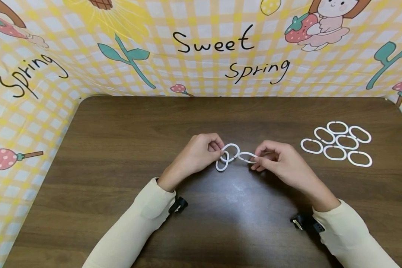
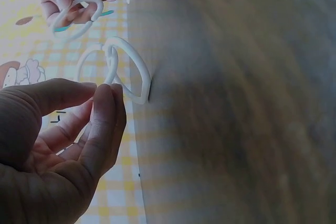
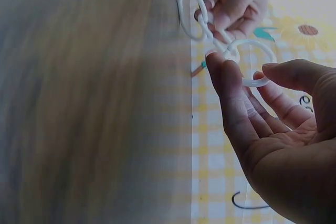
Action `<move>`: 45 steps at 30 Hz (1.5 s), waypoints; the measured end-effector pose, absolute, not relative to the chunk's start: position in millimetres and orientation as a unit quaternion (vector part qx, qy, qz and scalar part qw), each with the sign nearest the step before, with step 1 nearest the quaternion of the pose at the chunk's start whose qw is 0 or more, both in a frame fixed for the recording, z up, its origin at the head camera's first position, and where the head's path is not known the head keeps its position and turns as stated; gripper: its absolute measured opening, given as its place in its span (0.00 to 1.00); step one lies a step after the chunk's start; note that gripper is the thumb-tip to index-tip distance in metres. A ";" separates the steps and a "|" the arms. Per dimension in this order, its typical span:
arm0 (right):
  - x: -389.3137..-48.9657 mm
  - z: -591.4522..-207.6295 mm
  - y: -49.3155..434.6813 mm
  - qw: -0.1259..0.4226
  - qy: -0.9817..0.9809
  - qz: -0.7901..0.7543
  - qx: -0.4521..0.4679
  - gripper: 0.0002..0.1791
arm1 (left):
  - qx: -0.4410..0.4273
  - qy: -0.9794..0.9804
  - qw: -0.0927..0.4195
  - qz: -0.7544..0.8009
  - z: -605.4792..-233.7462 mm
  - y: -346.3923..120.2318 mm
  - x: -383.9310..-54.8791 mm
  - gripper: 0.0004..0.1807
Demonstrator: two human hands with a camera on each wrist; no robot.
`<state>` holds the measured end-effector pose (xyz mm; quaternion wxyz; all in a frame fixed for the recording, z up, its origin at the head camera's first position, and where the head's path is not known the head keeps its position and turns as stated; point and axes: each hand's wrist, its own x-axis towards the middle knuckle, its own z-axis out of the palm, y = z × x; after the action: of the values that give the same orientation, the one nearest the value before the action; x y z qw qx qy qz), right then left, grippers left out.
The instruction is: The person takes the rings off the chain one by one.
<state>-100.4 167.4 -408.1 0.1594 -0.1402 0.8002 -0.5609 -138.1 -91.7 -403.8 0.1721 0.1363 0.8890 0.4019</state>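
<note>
My left hand (image 1: pixel 201 152) pinches a white oval chain link (image 1: pixel 233 144) between thumb and fingertips, above the middle of the table. A second white link (image 1: pixel 222 170) is threaded through it and hangs down at the left, its lower end close to the tabletop in the left wrist view. Between thumb and fingers, my right hand (image 1: pixel 283 162) pinches a third white link (image 3: pixel 268 50), which has a small gap in its side. The near end of this third link overlaps the right end of the left hand's link in the head view; whether they are hooked together I cannot tell.
Several loose white links (image 1: pixel 335 159) lie flat in a cluster on the right side of the brown wooden table (image 1: pixel 147 123). A yellow checked cloth (image 1: pixel 201 70) with printed drawings and lettering stands behind the table and along its sides.
</note>
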 end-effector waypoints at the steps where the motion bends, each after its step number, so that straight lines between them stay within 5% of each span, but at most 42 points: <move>1: -100.6 -407.8 170.0 0.157 0.803 -0.557 -0.138 0.03 | 0.137 0.888 0.173 0.403 -403.7 -92.1 -137.9 0.04; 29: -87.1 -421.0 287.4 0.070 0.864 -0.495 -0.065 0.08 | 0.143 0.884 0.166 0.414 -405.3 -97.6 -136.6 0.03; 45: -72.6 -435.5 356.8 0.037 0.842 -0.538 -0.012 0.23 | 0.141 0.887 0.162 0.408 -401.4 -97.5 -135.4 0.03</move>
<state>-72.6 356.8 -435.5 0.0366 -0.0121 0.8419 -0.5383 -135.4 -97.5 -401.4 0.1619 0.1409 0.8874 0.4080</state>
